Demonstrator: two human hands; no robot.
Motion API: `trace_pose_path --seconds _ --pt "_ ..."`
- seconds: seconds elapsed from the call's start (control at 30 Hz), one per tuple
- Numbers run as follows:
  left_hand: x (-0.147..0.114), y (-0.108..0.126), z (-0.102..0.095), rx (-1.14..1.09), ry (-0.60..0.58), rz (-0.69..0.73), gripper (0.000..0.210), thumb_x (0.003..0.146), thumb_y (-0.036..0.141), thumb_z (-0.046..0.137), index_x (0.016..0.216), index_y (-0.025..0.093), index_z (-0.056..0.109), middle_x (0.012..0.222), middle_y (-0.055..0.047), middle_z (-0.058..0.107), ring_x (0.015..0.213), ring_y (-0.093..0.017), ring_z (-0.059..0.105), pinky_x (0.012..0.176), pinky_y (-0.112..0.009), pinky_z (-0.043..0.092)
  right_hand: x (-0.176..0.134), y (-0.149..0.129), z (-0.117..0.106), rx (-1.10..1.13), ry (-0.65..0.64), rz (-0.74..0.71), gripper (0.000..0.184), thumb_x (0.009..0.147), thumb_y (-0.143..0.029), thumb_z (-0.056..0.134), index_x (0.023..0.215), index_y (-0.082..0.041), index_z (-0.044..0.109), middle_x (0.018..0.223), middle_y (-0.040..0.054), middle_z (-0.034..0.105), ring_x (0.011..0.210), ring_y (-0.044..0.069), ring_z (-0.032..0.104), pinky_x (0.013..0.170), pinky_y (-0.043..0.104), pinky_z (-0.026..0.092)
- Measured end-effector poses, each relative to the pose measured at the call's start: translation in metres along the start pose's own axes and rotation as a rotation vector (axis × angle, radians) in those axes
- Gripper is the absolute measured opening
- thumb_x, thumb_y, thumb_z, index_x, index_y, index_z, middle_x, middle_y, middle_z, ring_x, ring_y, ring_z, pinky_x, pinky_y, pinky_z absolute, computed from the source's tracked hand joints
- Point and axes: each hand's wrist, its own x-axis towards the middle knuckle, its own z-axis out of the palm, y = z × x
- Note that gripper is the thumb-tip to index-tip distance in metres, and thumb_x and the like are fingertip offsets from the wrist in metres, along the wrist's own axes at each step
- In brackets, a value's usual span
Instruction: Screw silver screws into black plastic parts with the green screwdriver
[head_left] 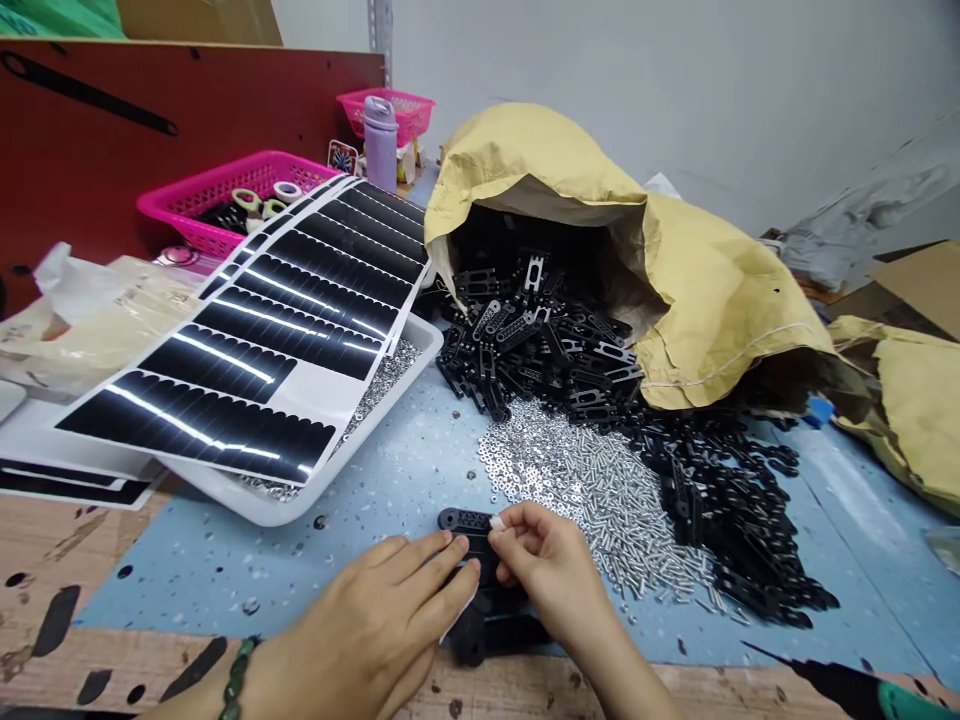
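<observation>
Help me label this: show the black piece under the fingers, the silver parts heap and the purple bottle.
Black piece (460, 520), head view: exposed left end.
Silver parts heap (600, 490), head view: its middle.
Purple bottle (381, 155), head view: its body.

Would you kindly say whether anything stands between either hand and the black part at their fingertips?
Nothing visible does: the left hand touches the near edge of the black part, and the right hand meets its right end.
</observation>
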Motion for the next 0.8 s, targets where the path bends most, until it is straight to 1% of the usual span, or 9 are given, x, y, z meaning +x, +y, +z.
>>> trace_pose_path --seconds 0.1,0.23,0.33,0.43,0.53,0.6,0.67,0.73,0.8 --pt "0.002 0.003 0.000 -0.030 0.013 -0.037 0.059 0.077 0.007 0.046 0.136 0.010 0.041 0.133 -0.014 0.054 0.119 -0.030 0.053 0.090 -0.043 0.052 0.000 -0.001 -0.001 0.001 -0.033 -0.001 0.014 0.073 -0.032 0.058 0.074 -0.018 0.056 0.053 -0.0040 0.052 0.045 0.013 0.057 0.046 0.023 0.041" --pt "0.001 0.005 -0.001 -0.046 0.023 -0.043 0.061 0.077 0.008 0.047 0.137 0.013 0.041 0.133 -0.013 0.054 0.119 -0.030 0.053 0.092 -0.042 0.049 -0.001 -0.005 0.002 -0.262 0.021 -0.076 0.003 0.077 -0.022 0.052 0.074 -0.019 0.053 0.052 -0.0039 0.052 0.047 0.014 0.057 0.048 0.024 0.041" --pt "0.001 0.003 -0.003 -0.129 0.051 -0.062 0.061 0.079 0.008 0.047 0.139 0.015 0.038 0.131 -0.012 0.057 0.117 -0.029 0.054 0.094 -0.044 0.047 -0.003 -0.006 0.000 -0.535 0.100 -0.204 0.007 0.075 -0.017 0.054 0.078 -0.021 0.048 0.057 -0.0029 0.054 0.050 0.015 0.055 0.050 0.026 0.041" --pt "0.004 -0.001 -0.008 -0.348 0.140 -0.220 0.049 0.089 0.015 0.045 0.137 0.019 0.040 0.123 -0.009 0.062 0.110 -0.023 0.059 0.095 -0.041 0.046 -0.006 -0.008 -0.005 -0.701 0.231 -0.388 0.017 0.074 -0.021 0.061 0.087 -0.020 0.049 0.077 0.0041 0.058 0.062 0.019 0.058 0.052 0.028 0.044" --pt "0.008 -0.002 -0.013 -0.608 0.208 -0.433 0.029 0.095 0.024 0.040 0.118 0.023 0.058 0.106 -0.005 0.068 0.097 -0.019 0.063 0.085 -0.032 0.052 -0.012 -0.015 -0.003 -0.551 0.211 -0.585 0.026 0.080 -0.021 0.056 0.105 -0.020 0.048 0.092 0.0065 0.056 0.073 0.018 0.059 0.062 0.030 0.051" --pt "0.011 0.000 -0.014 -0.700 0.198 -0.500 0.027 0.096 0.026 0.038 0.097 0.022 0.065 0.091 -0.003 0.069 0.086 -0.018 0.065 0.077 -0.030 0.053 -0.017 -0.023 0.003 -0.396 0.089 -0.666 0.033 0.084 -0.018 0.053 0.116 -0.021 0.044 0.094 0.0056 0.057 0.076 0.015 0.059 0.067 0.027 0.053" --pt "0.012 0.001 -0.014 -0.735 0.178 -0.519 0.030 0.096 0.027 0.038 0.087 0.021 0.066 0.084 -0.003 0.069 0.080 -0.018 0.065 0.074 -0.030 0.054 -0.023 -0.031 0.010 -0.362 -0.012 -0.719 0.034 0.086 -0.015 0.050 0.118 -0.022 0.044 0.094 0.0049 0.060 0.077 0.015 0.060 0.068 0.027 0.052" --pt "0.009 0.000 -0.011 -0.791 0.182 -0.565 0.029 0.096 0.029 0.039 0.095 0.022 0.066 0.091 -0.003 0.070 0.087 -0.019 0.066 0.078 -0.032 0.055 -0.028 -0.036 0.013 -0.392 -0.063 -0.764 0.026 0.088 -0.013 0.046 0.112 -0.021 0.051 0.090 0.0047 0.062 0.077 0.016 0.060 0.069 0.028 0.051" --pt "0.003 -0.006 -0.007 -0.846 0.251 -0.689 0.031 0.097 0.033 0.037 0.109 0.025 0.065 0.105 -0.003 0.070 0.100 -0.020 0.065 0.086 -0.034 0.054 -0.030 -0.035 0.009 -0.356 -0.035 -0.735 0.019 0.089 -0.014 0.044 0.101 -0.020 0.057 0.086 0.0048 0.062 0.075 0.016 0.060 0.067 0.029 0.051"
